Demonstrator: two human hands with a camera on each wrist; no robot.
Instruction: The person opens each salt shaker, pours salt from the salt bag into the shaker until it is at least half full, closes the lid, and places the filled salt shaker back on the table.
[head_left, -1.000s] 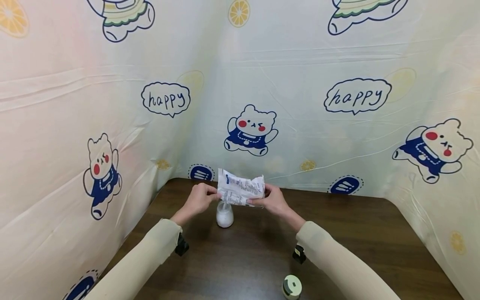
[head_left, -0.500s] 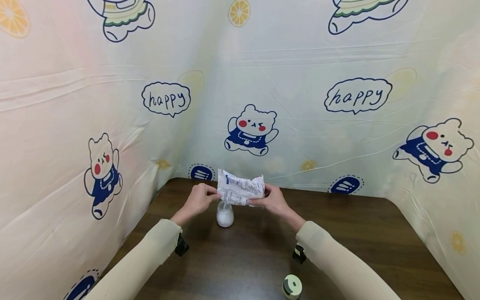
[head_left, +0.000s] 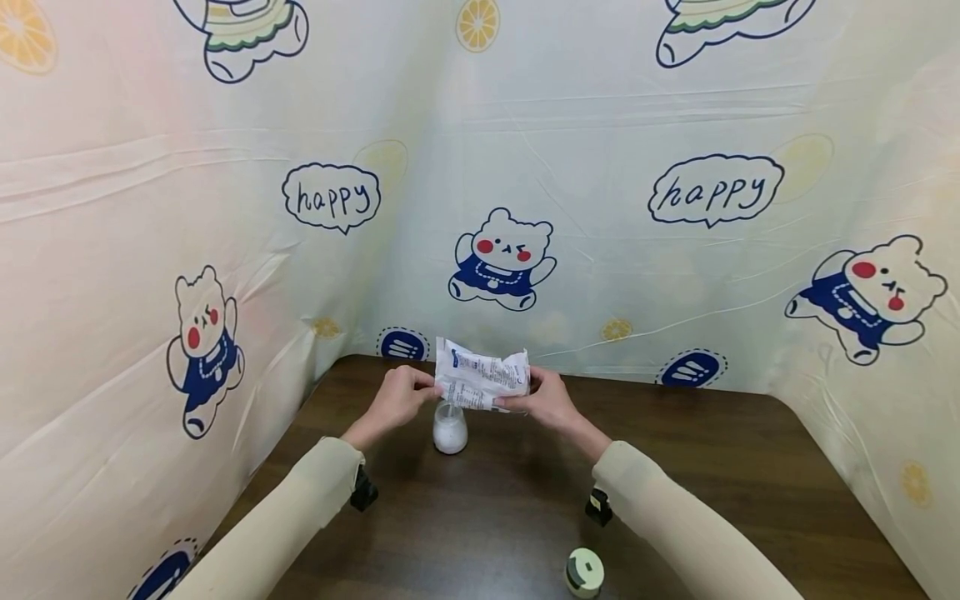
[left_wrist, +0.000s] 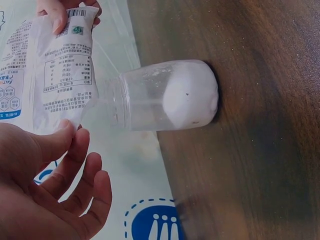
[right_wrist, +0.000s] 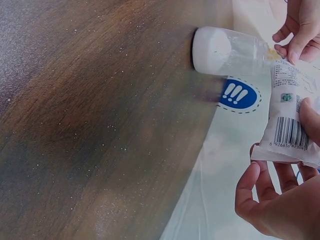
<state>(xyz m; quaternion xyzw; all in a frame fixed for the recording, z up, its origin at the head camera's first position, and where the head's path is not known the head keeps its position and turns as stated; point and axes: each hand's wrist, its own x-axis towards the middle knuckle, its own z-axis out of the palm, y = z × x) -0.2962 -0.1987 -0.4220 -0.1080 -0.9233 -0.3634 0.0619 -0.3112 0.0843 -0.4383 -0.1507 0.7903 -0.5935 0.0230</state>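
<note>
A white printed salt bag [head_left: 483, 379] is held tilted over a clear glass jar [head_left: 450, 429] standing upright on the table. My left hand [head_left: 397, 402] pinches the bag's lower corner between thumb and index finger, right by the jar mouth; its other fingers are loosely bent in the left wrist view. At the opposite end, near the barcode, my right hand [head_left: 547, 402] grips the bag with the thumb on the printed face. White granules [left_wrist: 187, 95] fill the jar's lower part. A faint pale streak runs from the bag's corner into the jar in the left wrist view.
A pale green lid [head_left: 585, 572] with a dark green part lies near the front of the brown wooden table [head_left: 480, 517]. Scattered white grains dot the tabletop in the right wrist view. A printed cloth [head_left: 600, 250] hangs behind and beside the table.
</note>
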